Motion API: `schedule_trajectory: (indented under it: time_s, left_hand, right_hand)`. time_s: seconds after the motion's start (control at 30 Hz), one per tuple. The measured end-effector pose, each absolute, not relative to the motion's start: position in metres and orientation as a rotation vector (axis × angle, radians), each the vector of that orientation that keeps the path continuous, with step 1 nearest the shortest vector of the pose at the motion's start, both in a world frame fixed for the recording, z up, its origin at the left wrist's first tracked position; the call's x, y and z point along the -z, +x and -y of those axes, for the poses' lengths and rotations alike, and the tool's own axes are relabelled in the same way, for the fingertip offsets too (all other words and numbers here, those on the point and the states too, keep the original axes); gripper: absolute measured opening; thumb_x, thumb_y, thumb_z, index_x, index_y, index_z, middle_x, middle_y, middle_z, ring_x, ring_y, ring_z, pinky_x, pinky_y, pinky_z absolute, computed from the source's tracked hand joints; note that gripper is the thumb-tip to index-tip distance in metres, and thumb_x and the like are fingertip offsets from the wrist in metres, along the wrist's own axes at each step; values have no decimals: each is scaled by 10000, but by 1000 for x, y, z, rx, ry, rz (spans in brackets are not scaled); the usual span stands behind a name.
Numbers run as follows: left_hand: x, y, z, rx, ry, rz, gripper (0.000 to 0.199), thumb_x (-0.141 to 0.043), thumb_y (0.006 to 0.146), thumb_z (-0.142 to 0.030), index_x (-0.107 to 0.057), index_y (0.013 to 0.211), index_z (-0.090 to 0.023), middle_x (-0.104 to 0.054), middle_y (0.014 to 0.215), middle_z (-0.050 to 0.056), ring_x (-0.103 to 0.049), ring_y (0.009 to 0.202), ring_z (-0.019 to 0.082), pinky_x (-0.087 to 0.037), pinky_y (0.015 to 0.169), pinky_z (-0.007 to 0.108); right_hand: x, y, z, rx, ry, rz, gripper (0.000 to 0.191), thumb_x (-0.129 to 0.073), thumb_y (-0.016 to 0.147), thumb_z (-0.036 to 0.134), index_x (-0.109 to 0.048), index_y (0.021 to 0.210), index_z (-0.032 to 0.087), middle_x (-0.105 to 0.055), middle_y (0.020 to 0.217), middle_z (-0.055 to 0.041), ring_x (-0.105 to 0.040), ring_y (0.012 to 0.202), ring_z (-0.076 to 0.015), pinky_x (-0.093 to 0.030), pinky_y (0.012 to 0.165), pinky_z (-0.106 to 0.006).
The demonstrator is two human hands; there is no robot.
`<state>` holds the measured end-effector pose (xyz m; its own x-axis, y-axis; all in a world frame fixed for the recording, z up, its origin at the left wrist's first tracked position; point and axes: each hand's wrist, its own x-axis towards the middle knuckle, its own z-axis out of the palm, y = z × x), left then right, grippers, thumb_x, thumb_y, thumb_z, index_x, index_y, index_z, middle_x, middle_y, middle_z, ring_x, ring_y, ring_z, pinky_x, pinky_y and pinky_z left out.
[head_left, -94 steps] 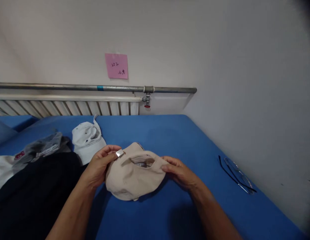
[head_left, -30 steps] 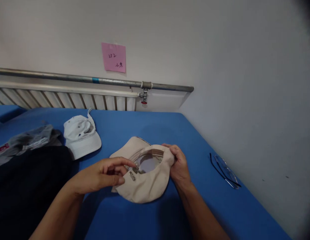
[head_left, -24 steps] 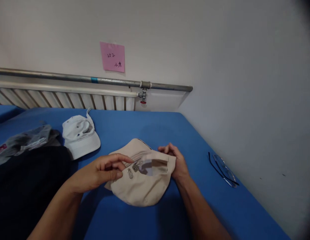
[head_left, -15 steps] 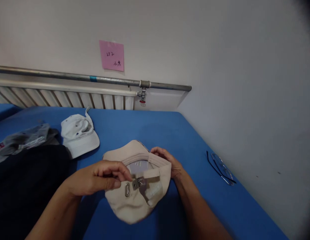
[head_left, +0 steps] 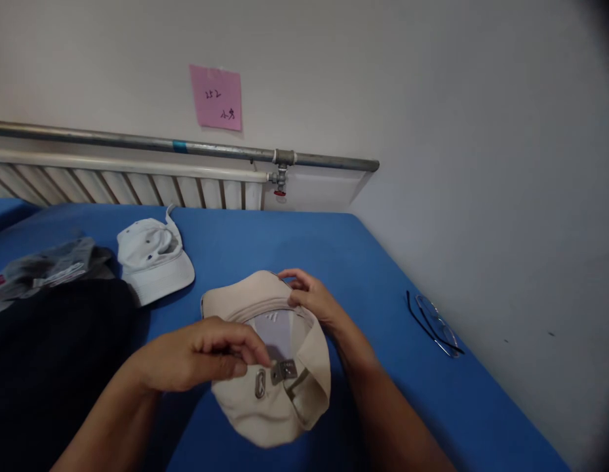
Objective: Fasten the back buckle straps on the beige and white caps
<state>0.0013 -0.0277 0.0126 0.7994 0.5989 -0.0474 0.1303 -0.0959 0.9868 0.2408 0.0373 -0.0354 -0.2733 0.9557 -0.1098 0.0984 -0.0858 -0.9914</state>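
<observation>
Beside the metal buckle [head_left: 284,371], my left fingers [head_left: 251,339] pinch the beige cap [head_left: 257,419]; my right fingers [head_left: 304,299] grip near its brim [head_left: 248,294], apparently for two-sided support.

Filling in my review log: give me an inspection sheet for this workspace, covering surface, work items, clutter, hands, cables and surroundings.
Surface: blue top, running along the wall at picture right.
Work items: beige cap, inside partly showing; metal clasp beside a metal-rimmed slot.
Clutter: white cap, grey item and dark fabric item at picture left; glasses at right.
Left hand: fingers close to the clasp; contact unclear.
Right hand: fingers hold the cap by its brim.
Cables: nothing seen.
Surroundings: radiator, metal pipe, red valve handle, pink note on the wall.
</observation>
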Motion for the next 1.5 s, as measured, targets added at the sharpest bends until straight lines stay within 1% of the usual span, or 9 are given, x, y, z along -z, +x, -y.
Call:
schedule_trajectory:
  time_s: [0.27, 0.53, 0.77, 0.83, 0.93, 1.03, 1.2, 1.4, 1.5]
  left_hand:
    - [-9, -33, 31, -825, 1385, -568, 172, -713, 832, -234, -734, 1001, -213, -723, 862, 45, -652, 801, 157, -511, 730, 233]
    - [-6, -21, 18, -678, 1515, -737, 281, -718, 822, -299, -690, 1096, -244, -700, 943, 40, -644, 967, 210, -502, 858, 311]
    - [-8, -14, 15, -596, 1668, -853, 133, -727, 796, -329, -731, 866, -216, -718, 900, 26, -522, 1228, 272, -297, 1114, 424]
    - [-7, -13, 16, -580, 1675, -837, 128, -721, 802, -327, -723, 848, -208, -709, 871, 21, -555, 1159, 254, -344, 1072, 395]
    - [-7, -9, 16, -547, 1636, -799, 156, -689, 828, -343, -700, 855, -189, -675, 849, 15, -600, 884, 183, -470, 828, 292]
    - [-7, -7, 15, -511, 1622, -819, 172, -669, 845, -347, -689, 859, -177, -632, 776, -3, -537, 710, 127, -440, 656, 224]
    - [-6, -7, 14, -487, 1604, -822, 187, -652, 857, -352, -667, 845, -165, -607, 754, -10, -515, 696, 119, -424, 648, 219]
    - [-4, -6, 15, -530, 1525, -853, 141, -630, 849, -295, -598, 791, -170, -553, 707, -30, -464, 644, 106, -389, 599, 207]
    - [-7, -4, 16, -536, 1486, -853, 105, -621, 839, -270, -594, 812, -172, -548, 713, -36, -457, 637, 101, -378, 590, 205]
  right_hand:
    - [39, 256, -29, -922, -1463, 1334, 203, -506, 619, 181, -675, 724, 221, -530, 587, 34, -438, 567, -141, -340, 569, -279]
    - [46, 272, -28, -735, -1496, 1227, 119, -529, 649, 206, -642, 652, 242, -603, 624, 10, -516, 619, -183, -403, 637, -315]
    - [22, 270, -9, -552, -1404, 1319, 167, -547, 698, 156, -672, 759, 247, -660, 909, -32, -584, 918, -218, -428, 860, -351]
    - [5, 263, 6, -450, -1170, 1477, 169, -558, 757, 155, -671, 843, 246, -673, 1013, -44, -593, 1014, -216, -430, 909, -351]
    - [-14, 249, 28, -597, -889, 1836, 241, -501, 786, 82, -655, 871, 247, -707, 938, -25, -638, 928, -191, -462, 866, -337]
    - [-19, 240, 39, -570, -935, 2186, 281, -494, 708, 29, -657, 822, 226, -711, 816, -18, -626, 791, -187, -451, 817, -347]
    - [-22, 247, 41, -718, -1100, 2358, 61, -665, 729, 157, -679, 725, 216, -692, 690, 0, -599, 703, -180, -435, 721, -309]
    - [-31, 258, 41, -1005, -971, 2316, 149, -645, 671, 113, -688, 747, 234, -685, 712, 32, -602, 737, -166, -445, 745, -285]
    - [-30, 261, 37, -1192, -1050, 2146, 167, -592, 651, 109, -692, 710, 228, -650, 672, 31, -576, 669, -147, -435, 636, -249]
